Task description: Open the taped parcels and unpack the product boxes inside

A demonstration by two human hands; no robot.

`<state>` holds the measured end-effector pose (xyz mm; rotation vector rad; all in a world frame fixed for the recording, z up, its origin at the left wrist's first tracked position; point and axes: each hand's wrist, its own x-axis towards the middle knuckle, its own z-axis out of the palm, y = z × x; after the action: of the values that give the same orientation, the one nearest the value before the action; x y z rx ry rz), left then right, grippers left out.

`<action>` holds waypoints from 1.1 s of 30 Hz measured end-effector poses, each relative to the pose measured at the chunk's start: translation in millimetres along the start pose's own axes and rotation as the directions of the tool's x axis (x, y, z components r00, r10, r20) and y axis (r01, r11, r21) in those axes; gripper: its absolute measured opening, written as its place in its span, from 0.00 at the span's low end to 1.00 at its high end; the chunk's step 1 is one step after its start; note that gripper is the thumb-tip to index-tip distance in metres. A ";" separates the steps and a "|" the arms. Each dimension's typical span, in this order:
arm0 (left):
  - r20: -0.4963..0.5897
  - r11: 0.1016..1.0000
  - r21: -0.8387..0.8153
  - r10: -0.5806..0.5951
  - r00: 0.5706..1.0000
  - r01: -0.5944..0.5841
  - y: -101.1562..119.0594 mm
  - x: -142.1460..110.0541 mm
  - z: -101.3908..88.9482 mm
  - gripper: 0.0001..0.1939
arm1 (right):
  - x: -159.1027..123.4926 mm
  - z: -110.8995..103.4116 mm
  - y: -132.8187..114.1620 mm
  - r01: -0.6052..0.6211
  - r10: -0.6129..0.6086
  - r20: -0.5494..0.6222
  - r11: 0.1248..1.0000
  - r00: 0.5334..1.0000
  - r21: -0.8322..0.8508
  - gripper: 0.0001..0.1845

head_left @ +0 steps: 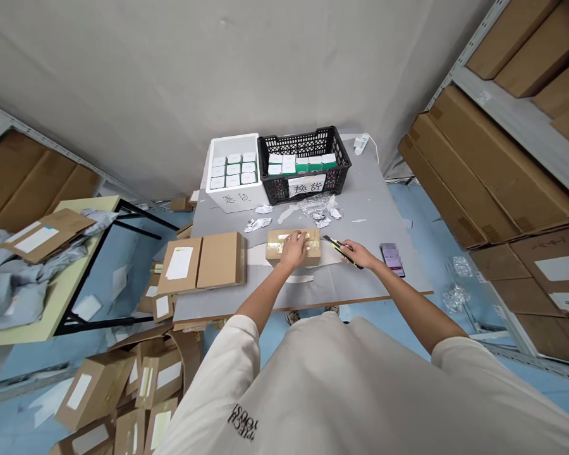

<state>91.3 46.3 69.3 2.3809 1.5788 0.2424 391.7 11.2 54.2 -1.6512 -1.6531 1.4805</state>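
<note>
A small taped cardboard box lies near the front of the grey table. My left hand rests on top of it, fingers curled over the upper face; whether it grips anything there is hard to make out. In my right hand is a yellow and black utility knife, its tip close to the box's right end. Two larger brown cartons stand to the left of the small box. Right of my right hand lies a phone.
At the back of the table stand a white foam box and a black crate, both holding small white-and-green boxes. Crumpled paper and plastic wrap lie before them. Parcels crowd the floor at left; shelves flank the right.
</note>
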 end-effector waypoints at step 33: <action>-0.123 1.000 0.021 0.001 0.992 0.001 -7.6 4.2 36.8 0.28 | 7.8 31.7 18.7 0.182 -0.362 -0.200 0.784 0.910 -0.593 0.25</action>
<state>96.8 48.0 31.9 2.4239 1.6425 0.3810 372.5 0.9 23.5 -1.6961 -2.1581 0.5692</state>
